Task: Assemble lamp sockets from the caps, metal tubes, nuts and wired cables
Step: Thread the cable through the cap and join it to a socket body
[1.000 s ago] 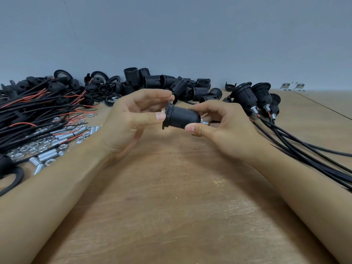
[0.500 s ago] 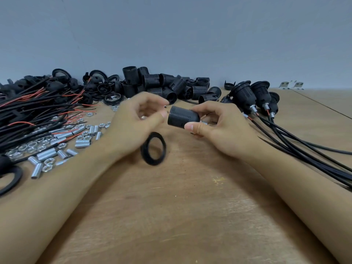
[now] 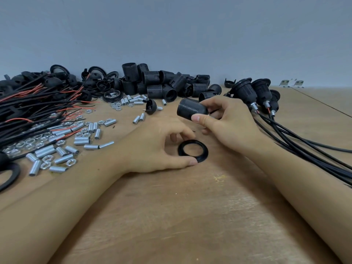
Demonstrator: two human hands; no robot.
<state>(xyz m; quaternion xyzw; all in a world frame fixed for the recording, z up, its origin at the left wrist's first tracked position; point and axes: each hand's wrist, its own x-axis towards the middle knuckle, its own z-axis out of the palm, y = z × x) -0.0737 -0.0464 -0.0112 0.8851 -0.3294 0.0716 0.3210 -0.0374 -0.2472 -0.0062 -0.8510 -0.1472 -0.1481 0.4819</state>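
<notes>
- Black threaded socket barrel (image 3: 192, 109) pinched in the right hand (image 3: 226, 126), held above the wooden table (image 3: 190, 216); black ring (image 3: 193, 151) lies flat on the table below it
- Left hand (image 3: 158, 147) curled over the ring, thumb touching its near rim, fingers (image 3: 174, 137) near the far edge; I cannot tell whether it grips yet
- My advice: lift the ring by opposite edges; hold it square to the barrel's open end; turn gently so the threads catch without crossing
- Hidden: barrel's rear end behind the right fingers, so I cannot see any tube or nut there; ring's left edge under the left hand; finished sockets (image 3: 253, 94) partly overlap each other
</notes>
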